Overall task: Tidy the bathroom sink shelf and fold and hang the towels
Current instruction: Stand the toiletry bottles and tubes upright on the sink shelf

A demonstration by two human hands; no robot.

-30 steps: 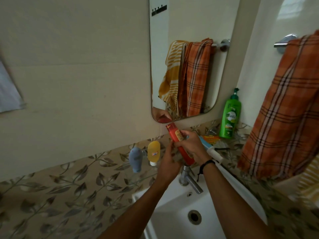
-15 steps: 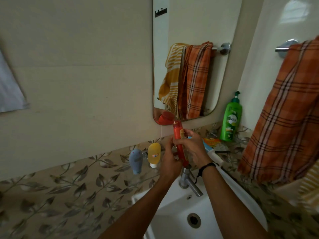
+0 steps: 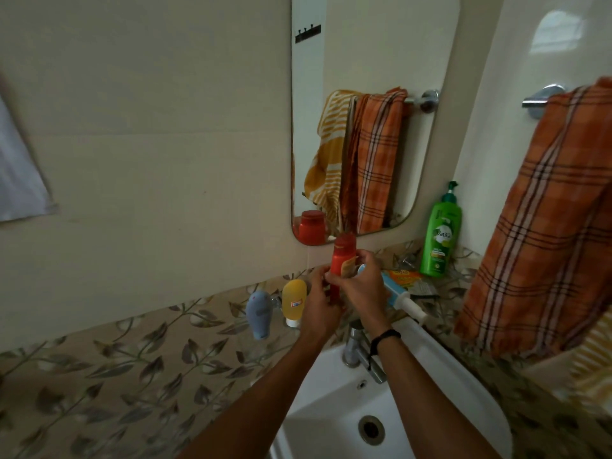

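Both hands hold a red tube (image 3: 343, 256) upright above the glass shelf, just under the mirror (image 3: 371, 111). My left hand (image 3: 319, 304) grips its lower part; my right hand (image 3: 361, 288) wraps the middle from the right. A white and blue tube (image 3: 402, 298) lies slanted just right of my right hand; whether that hand also holds it I cannot tell. A yellow tube (image 3: 294, 301) and a pale blue tube (image 3: 259, 314) stand cap-down to the left. An orange plaid towel (image 3: 543, 223) hangs on the rail at right.
A green pump bottle (image 3: 440, 236) stands at the shelf's right end beside an orange packet (image 3: 402, 276). The white sink (image 3: 334, 415) and its tap (image 3: 359, 351) lie below my hands. A yellow striped towel (image 3: 592, 369) shows at the right edge. A pale cloth (image 3: 20, 173) hangs far left.
The red tube went from tilted to upright and rose toward the mirror's lower edge. Both hands moved up with it.
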